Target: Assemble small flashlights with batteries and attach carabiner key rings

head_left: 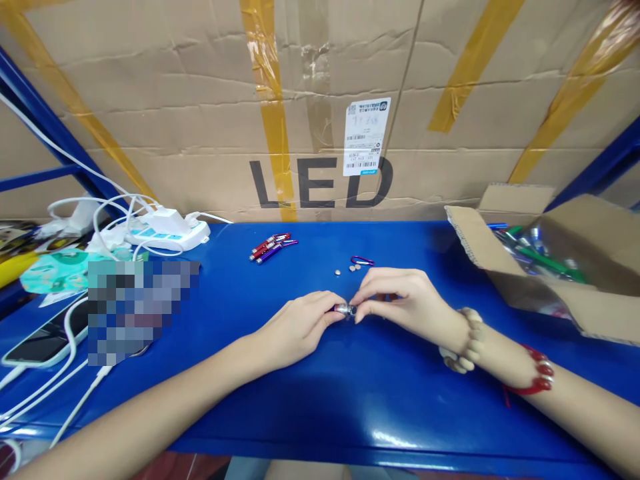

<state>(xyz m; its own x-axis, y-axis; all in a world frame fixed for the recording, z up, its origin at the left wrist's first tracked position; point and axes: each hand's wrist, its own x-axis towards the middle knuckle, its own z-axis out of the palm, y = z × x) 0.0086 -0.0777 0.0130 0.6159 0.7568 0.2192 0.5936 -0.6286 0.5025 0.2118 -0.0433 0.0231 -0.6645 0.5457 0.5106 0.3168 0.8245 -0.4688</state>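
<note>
At far left, a phone [45,341] lies among white cables; the pixelated patch beside it hides what is there. Behind, plugs and cords partly cover a power strip [194,235]. Next, red and purple keychain penlights [273,247] lie together on the table [225,293]. The left hand [303,325] has its grip clamped on a small purple-and-silver penlight [344,309] near the table's middle, fingers covering part of its body. Behind it, button cells [337,272] lie near a purple carabiner clip [363,261]. The right hand [407,303] has thumb and forefinger at the penlight's dark end; whether that grip is together on it or pinches a tiny part, I cannot tell. The step seems to be close work on this end; the next move would call for a steady left hold and careful right-hand alignment. At far right, an open cardboard box [467,240], cut off by the frame, holds jumbled green and blue items, hard to identify.
</note>
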